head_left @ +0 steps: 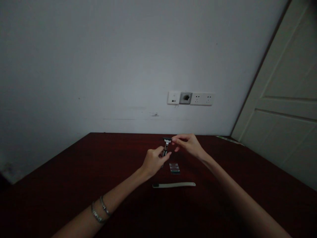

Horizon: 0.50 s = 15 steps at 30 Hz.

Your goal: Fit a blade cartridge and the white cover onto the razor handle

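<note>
Head view shows a razor (165, 147) held upright above the dark table (74, 185), long axis vertical, head pointing up. The left hand (153, 162) is closed around the handle; the right hand (189, 144) pinches the head. This looks like seating or removing the cartridge, calling for a steady pull or push. A blade case (174, 168) lies just below.

Both arms were bare, with no sleeves on them. The left hand (153, 161) had two thin, shiny silver metal bracelets (100, 211) on the arm behind it, a little way back from the wrist. They sat close together. One looked bumpy, like small beads. The right hand (188, 144) wore no ring or band that showed.
</note>
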Each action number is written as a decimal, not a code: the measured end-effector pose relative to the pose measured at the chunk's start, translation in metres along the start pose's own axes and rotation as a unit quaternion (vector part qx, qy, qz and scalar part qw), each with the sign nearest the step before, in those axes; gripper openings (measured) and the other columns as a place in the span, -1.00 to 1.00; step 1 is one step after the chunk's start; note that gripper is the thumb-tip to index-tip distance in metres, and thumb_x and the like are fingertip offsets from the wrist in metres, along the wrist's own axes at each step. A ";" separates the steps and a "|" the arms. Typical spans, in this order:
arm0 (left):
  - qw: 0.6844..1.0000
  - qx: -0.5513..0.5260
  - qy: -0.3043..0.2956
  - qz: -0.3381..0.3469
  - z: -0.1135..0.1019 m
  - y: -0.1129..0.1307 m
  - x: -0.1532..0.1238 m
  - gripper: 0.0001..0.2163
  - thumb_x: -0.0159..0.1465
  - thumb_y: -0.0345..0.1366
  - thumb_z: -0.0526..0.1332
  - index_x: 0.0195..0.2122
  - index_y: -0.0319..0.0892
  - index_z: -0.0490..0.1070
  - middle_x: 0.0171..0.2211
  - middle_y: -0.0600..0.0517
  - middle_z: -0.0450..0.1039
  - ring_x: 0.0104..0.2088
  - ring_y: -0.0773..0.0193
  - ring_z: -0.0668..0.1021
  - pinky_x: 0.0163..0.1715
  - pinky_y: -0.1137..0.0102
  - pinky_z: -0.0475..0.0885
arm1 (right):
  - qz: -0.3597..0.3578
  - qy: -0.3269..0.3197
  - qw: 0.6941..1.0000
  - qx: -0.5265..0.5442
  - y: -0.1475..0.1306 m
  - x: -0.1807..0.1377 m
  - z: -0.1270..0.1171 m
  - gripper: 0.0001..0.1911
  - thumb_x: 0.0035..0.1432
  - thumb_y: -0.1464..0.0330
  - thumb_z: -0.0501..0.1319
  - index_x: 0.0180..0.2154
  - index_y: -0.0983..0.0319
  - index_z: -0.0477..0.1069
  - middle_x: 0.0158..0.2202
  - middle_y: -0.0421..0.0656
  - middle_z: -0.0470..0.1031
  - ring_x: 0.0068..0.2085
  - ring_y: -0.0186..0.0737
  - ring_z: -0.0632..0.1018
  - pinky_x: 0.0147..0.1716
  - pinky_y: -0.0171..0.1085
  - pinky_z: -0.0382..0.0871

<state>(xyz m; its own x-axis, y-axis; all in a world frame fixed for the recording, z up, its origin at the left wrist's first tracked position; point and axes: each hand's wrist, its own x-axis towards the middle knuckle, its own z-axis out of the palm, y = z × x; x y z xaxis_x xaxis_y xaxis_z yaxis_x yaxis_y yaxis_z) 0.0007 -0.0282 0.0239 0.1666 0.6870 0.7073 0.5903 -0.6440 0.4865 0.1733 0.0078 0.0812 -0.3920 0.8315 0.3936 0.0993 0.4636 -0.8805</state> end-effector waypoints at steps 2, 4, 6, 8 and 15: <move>1.000 -0.002 0.002 0.001 0.000 0.000 0.000 -0.82 0.15 -0.26 0.18 -0.50 -0.27 0.39 -0.67 0.12 0.29 -0.66 0.48 0.28 -0.64 0.54 0.17 | -0.001 -0.004 1.000 0.000 0.000 0.000 0.000 -0.72 -0.04 0.19 0.25 -0.43 0.30 0.49 -0.47 -0.16 0.50 -0.62 -0.38 0.49 -0.61 -0.38 0.33; 1.000 -0.001 0.004 0.000 0.000 0.001 0.000 -0.82 0.15 -0.26 0.18 -0.52 -0.26 0.37 -0.68 0.13 0.29 -0.67 0.48 0.28 -0.64 0.54 0.17 | -0.005 -0.007 1.000 0.000 -0.001 -0.001 0.000 -0.72 -0.03 0.19 0.25 -0.43 0.30 0.48 -0.48 -0.17 0.50 -0.62 -0.38 0.49 -0.60 -0.38 0.33; 1.000 0.003 0.004 -0.001 0.000 0.001 0.000 -0.81 0.15 -0.26 0.19 -0.53 -0.26 0.37 -0.69 0.13 0.28 -0.67 0.48 0.28 -0.64 0.54 0.17 | -0.009 -0.011 1.000 -0.002 -0.002 -0.001 0.001 -0.71 -0.03 0.18 0.25 -0.44 0.30 0.48 -0.48 -0.17 0.49 -0.61 -0.37 0.49 -0.60 -0.38 0.33; 1.000 0.006 0.003 0.001 0.000 0.001 0.000 -0.81 0.16 -0.26 0.18 -0.52 -0.26 0.37 -0.69 0.14 0.26 -0.68 0.48 0.27 -0.64 0.54 0.16 | -0.014 -0.011 1.000 -0.007 -0.003 -0.001 0.001 -0.71 -0.03 0.17 0.24 -0.44 0.30 0.48 -0.48 -0.16 0.50 -0.61 -0.36 0.49 -0.60 -0.37 0.33; 0.999 -0.023 0.003 0.022 -0.003 0.008 -0.002 -0.79 0.18 -0.23 0.15 -0.52 -0.24 0.36 -0.63 0.08 0.34 -0.61 0.43 0.36 -0.57 0.51 0.23 | -0.004 0.075 0.997 -0.027 -0.003 0.001 -0.002 -0.69 -0.08 0.14 0.25 -0.47 0.29 0.48 -0.51 -0.15 0.51 -0.61 -0.31 0.49 -0.61 -0.35 0.33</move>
<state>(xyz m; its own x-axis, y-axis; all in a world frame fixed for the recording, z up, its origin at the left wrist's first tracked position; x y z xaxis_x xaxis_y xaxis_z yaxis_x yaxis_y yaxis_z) 0.0023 -0.0355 0.0282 0.1866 0.6565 0.7309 0.5455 -0.6880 0.4786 0.1744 0.0080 0.0848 -0.2516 0.8621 0.4399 0.1469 0.4833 -0.8631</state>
